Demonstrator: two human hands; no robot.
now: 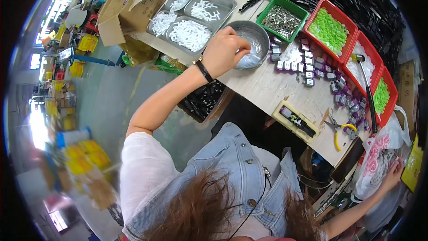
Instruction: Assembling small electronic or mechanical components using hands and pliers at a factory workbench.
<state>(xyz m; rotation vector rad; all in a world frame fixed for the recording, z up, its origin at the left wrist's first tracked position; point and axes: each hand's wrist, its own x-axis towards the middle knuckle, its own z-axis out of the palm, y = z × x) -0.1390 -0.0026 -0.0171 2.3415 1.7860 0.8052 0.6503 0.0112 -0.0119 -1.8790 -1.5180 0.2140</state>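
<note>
My left hand point(225, 50) is bent over a round grey metal bowl point(266, 47), thumb and fingers drawn together at its left rim. Whatever they pinch is hidden. A pale, shiny substance lies inside the bowl. Far to the right, my right hand point(392, 175) reaches to a white plastic bag point(372, 169) with red print. Its fingers look curled together on small greyish contents, too small to make out. Between the hands, a yellowish fixture point(290, 122) holds a black part with green bits. Pliers point(341, 129) with yellow handles lie to the right of the fixture.
Beyond the bowl stand a divided metal tray point(229, 5) of white pieces and a green bin point(264, 15) of metal pins. Red bins point(347, 60) hold green and white pieces; a black-handled tool point(368, 87) leans across them. Purple-and-white blocks point(341, 93) and black strips point(365, 9) cover parts of the table.
</note>
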